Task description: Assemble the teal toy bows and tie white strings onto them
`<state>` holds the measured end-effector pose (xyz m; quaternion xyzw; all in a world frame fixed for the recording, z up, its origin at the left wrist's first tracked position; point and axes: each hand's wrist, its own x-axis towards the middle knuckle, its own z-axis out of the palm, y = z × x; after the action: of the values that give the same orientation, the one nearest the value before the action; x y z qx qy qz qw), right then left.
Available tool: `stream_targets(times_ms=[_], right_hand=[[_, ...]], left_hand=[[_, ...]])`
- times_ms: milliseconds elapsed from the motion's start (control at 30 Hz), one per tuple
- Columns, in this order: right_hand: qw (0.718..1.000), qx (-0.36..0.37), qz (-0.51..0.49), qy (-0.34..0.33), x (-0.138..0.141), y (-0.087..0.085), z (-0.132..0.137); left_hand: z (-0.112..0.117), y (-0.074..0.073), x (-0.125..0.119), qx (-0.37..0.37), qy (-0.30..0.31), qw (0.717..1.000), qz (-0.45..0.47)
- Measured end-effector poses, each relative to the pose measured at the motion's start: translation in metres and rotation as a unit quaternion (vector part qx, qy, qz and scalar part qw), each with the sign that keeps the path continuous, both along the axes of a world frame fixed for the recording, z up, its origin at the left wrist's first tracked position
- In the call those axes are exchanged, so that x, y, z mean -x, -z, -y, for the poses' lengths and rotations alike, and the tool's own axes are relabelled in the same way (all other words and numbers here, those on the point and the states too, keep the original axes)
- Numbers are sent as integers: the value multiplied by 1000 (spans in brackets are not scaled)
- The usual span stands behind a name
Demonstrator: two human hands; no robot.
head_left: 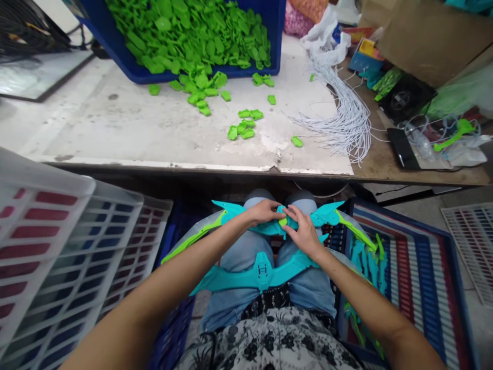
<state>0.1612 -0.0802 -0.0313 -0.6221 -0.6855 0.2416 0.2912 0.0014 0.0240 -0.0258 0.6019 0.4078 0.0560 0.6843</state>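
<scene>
Two hands (265, 211) (303, 229), grip narrow on turquoise bow-shaped piece (269, 228) with lime-green strips (198, 235)

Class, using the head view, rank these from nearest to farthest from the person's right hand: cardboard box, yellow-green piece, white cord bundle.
1. Yellow-green piece: just left of the right hand.
2. White cord bundle: ahead, rightward, on the table.
3. Cardboard box: farther back, far right.

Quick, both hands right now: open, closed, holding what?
Left hand: closed on the upper turquoise piece, near its middle.
Right hand: closed on the same piece, by the small green part.
</scene>
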Motion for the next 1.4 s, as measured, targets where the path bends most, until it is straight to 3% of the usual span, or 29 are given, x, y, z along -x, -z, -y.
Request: stream_targets(times_ms=[100,200,300,400,500,600,667,733,933,1100,1233,1300,1400], right_hand=[[993,105,-33,45,-1,-2,-13],[977,211,-19,27,-2,-4,-28],[972,236,22,7,-4,-9,-37],[973,207,70,-69,-10,-26,-45],[987,78,112,-80,-22,-56,-75],[978,-90,189,11,-33,-84,-127],[962,-113,247,12,-39,-93,-163],[955,-93,281,-20,-42,-96,-190],[956,-34,282,-66,-49,-114,-216],[940,69,286,-174,-54,-125,-224],[958,-24,262,-118,-56,-109,-214],[963,-52,248,-98,-60,-102,-204],[954,-62,240,-166,-71,-97,-191]], left_hand=[[2,2,-3,24,-13,1000,-4],[2,1,-4,16,-22,999,-28],[-1,0,-4,-8,-20,998,-51],[-2,0,-5,-46,2,997,-57],[8,-2,-5,-178,-2,981,-73],[33,-5,-2,-371,-16,924,-85],[52,-5,1,-448,25,888,-103],[65,-3,4,-470,78,869,-133],[55,4,8,-464,142,865,-130],[26,-14,4,-409,188,885,-118],[-9,-31,5,-275,227,933,-58],[-26,-32,6,-212,212,953,-48],[-41,-26,5,-178,158,970,-56]])
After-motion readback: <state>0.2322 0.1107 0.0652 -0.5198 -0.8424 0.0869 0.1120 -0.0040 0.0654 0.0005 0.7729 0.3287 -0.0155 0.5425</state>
